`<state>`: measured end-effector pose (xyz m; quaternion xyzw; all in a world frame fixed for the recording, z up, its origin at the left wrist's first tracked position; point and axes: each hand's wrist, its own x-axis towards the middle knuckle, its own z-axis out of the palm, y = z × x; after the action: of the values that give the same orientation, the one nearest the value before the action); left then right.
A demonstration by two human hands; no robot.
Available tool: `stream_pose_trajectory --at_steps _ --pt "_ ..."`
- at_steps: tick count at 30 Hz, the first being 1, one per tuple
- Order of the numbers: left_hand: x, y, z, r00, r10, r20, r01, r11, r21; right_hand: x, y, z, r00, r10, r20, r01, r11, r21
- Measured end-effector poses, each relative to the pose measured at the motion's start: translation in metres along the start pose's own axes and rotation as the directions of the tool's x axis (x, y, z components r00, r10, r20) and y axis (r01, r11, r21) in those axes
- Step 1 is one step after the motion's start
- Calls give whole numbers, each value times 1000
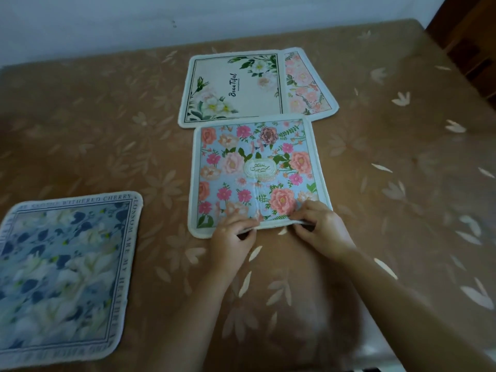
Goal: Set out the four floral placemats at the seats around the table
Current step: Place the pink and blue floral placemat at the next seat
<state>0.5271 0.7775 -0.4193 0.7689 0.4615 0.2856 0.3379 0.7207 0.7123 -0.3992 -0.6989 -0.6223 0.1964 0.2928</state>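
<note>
The left hand point(233, 234) and right hand point(322, 229) each have a grip pinching the near edge of the pink flower mat point(255, 167) in the middle of the worktop point(402, 157), and a quick tug could fold it or bump the cream mat point(233, 87) just behind it.

You have open tablecloth point(402, 157) at frame right; the pink mat point(255, 167) blocks centre, the blue mat point(64, 277) lower left.
</note>
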Motion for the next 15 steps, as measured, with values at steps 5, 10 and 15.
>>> stream_pose_trajectory --at_steps 5,10,15 --pt "-40 13 0 999 -35 35 36 999 -19 -49 -15 -9 1000 3 13 -2 999 -47" --pt "-73 21 -10 995 38 88 -34 999 -39 -92 -31 -6 998 64 -3 -64 995 -73" --pt "-97 13 -26 995 56 86 -55 998 -18 -120 -50 18 987 163 -12 -163 986 -42"
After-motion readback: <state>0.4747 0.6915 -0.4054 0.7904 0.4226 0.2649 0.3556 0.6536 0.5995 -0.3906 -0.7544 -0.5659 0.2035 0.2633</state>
